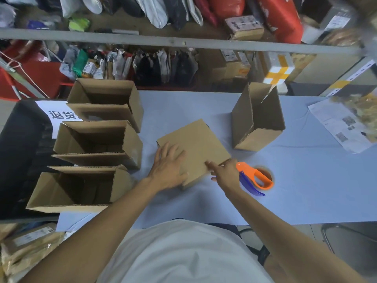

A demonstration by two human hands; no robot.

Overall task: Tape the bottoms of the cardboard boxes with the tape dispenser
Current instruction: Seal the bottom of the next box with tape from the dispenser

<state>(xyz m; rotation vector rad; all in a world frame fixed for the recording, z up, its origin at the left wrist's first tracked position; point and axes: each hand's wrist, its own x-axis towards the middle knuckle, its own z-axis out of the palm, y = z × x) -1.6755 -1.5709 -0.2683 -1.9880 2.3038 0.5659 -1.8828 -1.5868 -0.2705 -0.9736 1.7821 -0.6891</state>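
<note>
A cardboard box (199, 142) lies bottom-up in the middle of the light blue table (306, 190). My left hand (168, 166) presses flat on its near left part, fingers spread. My right hand (224, 173) touches the box's near right corner, index finger stretched along the edge; it holds nothing. The tape dispenser (255, 180), orange with a blue blade guard and a brown tape roll, lies on the table just right of my right hand.
Three open boxes (98, 139) stand in a row along the table's left side. Another box (258, 117) lies on its side at the back right. Printed papers (342, 125) lie far right. Shelves packed with parcels rise behind the table.
</note>
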